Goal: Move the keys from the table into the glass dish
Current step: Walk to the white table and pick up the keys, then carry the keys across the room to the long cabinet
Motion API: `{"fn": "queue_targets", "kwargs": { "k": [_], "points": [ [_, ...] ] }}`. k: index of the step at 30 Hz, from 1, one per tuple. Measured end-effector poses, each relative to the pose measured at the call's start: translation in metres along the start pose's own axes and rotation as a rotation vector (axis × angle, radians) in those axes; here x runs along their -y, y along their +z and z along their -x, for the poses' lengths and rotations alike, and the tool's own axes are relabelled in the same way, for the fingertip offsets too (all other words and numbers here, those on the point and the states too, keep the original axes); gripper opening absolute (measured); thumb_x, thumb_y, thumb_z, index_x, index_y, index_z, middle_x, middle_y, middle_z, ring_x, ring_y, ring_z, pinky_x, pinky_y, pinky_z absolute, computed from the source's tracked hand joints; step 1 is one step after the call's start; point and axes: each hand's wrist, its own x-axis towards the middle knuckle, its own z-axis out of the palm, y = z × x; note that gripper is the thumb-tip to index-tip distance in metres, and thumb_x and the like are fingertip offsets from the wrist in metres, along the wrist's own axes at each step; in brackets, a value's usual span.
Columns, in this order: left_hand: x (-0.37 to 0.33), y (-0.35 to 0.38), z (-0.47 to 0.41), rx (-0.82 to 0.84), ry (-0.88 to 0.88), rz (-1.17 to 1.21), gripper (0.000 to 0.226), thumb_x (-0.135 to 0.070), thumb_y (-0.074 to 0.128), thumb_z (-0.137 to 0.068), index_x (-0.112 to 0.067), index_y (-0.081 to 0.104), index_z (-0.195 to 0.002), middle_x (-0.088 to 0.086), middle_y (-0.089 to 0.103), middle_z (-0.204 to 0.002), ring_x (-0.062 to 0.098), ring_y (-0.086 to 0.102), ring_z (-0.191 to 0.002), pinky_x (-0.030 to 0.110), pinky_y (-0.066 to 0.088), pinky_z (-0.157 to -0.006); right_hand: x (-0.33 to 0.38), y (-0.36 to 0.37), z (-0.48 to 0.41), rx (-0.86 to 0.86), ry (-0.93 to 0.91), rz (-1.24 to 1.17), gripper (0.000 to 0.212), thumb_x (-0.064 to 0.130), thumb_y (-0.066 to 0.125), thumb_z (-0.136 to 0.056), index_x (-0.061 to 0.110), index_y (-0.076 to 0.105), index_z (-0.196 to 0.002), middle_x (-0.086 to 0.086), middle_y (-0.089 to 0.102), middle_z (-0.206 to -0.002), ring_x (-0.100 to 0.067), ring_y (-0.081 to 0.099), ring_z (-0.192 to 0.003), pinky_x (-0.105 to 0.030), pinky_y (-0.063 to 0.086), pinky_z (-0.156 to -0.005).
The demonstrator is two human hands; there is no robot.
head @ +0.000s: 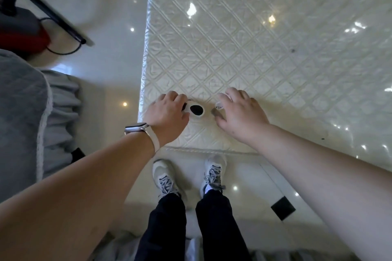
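Note:
A small round dish [197,110] with a pale rim and a dark oval in its middle sits near the table's front left corner. My left hand [167,116], with a watch on its wrist, grips the dish's left side with fingers and thumb. Just right of it, the fingertips of my right hand [239,112] pinch a small shiny item with a dark part [217,108], which looks like the keys. It is blurred and partly hidden by the fingers. The two hands are a short gap apart.
The table [275,59] has a glossy white cover with a raised diamond pattern. Its left edge and front edge meet close to my hands. My feet stand on a shiny tiled floor below. A grey covered seat [25,112] and a red-and-black object [23,34] stand at the left.

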Motion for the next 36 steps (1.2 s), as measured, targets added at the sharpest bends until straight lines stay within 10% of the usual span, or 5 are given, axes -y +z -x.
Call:
{"fn": "queue_targets", "kwargs": {
  "k": [23,29,36],
  "points": [
    [0.003,-0.022,0.031,-0.232,0.081,0.260,0.025,-0.021,0.070,-0.083,-0.015,0.047,-0.078,0.004,0.058,-0.083,0.024,0.051,-0.070,0.039,0.044,-0.066,0.014,0.001,0.018,0.021,-0.035,-0.417,0.018,0.017,0.060,-0.082,0.016,0.044,-0.074,0.001,0.047,-0.085,-0.025,0.050,-0.077,-0.032,0.031,-0.058],
    [-0.018,-0.064,0.064,-0.307,0.128,0.413,0.024,-0.028,0.067,-0.085,-0.028,0.043,-0.080,0.000,0.064,-0.118,0.017,0.060,-0.100,0.034,0.047,-0.080,0.055,-0.042,0.059,-0.104,0.125,-0.674,0.011,0.021,0.060,-0.084,0.017,0.050,-0.079,-0.005,0.065,-0.099,-0.031,0.062,-0.087,-0.041,0.052,-0.068],
    [-0.046,-0.145,0.099,-0.240,0.056,0.840,0.016,-0.037,0.061,-0.086,-0.029,0.048,-0.081,-0.006,0.074,-0.073,0.002,0.060,-0.057,0.021,0.046,-0.050,0.101,-0.139,0.106,-0.348,0.351,-0.973,0.014,0.027,0.057,-0.080,0.022,0.049,-0.070,-0.001,0.059,-0.065,-0.017,0.051,-0.056,-0.037,0.043,-0.052]
  ]
}}
